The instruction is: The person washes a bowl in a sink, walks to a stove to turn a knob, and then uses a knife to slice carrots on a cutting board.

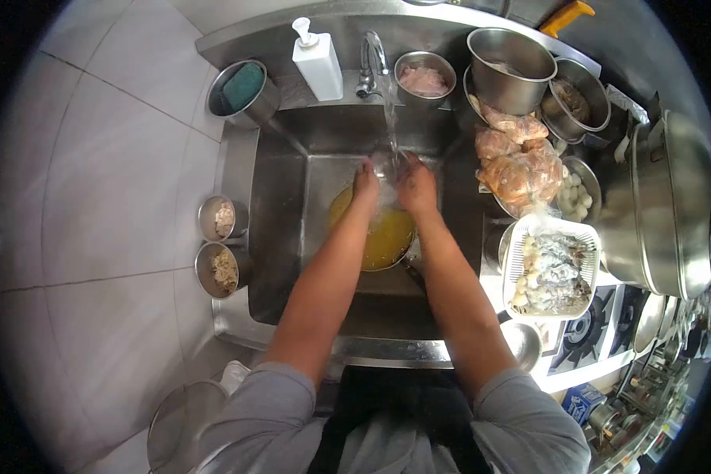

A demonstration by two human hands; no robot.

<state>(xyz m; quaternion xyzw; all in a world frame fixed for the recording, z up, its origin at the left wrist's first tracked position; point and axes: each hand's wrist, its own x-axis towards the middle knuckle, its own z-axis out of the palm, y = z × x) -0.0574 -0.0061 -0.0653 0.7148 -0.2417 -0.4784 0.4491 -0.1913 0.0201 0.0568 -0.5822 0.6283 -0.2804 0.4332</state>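
Both my hands are under the running faucet [369, 67], over the sink [280, 253]. My left hand [366, 180] and my right hand [417, 186] curl around opposite sides of a shiny, see-through round thing [386, 166], which looks like a small bowl. Water falls onto it and blurs its outline. Beneath my hands, a pan with yellowish liquid [387, 241] lies in the sink, its dark handle pointing toward me. My forearms cover part of the pan.
A white pump bottle [319, 67] and a steel pot with a green scrubber [243, 88] stand behind the sink. Two small food cups [217, 218] sit on the left rim. At right are bagged meat [521, 170], a white tray of seafood [551, 267] and a stove [581, 332].
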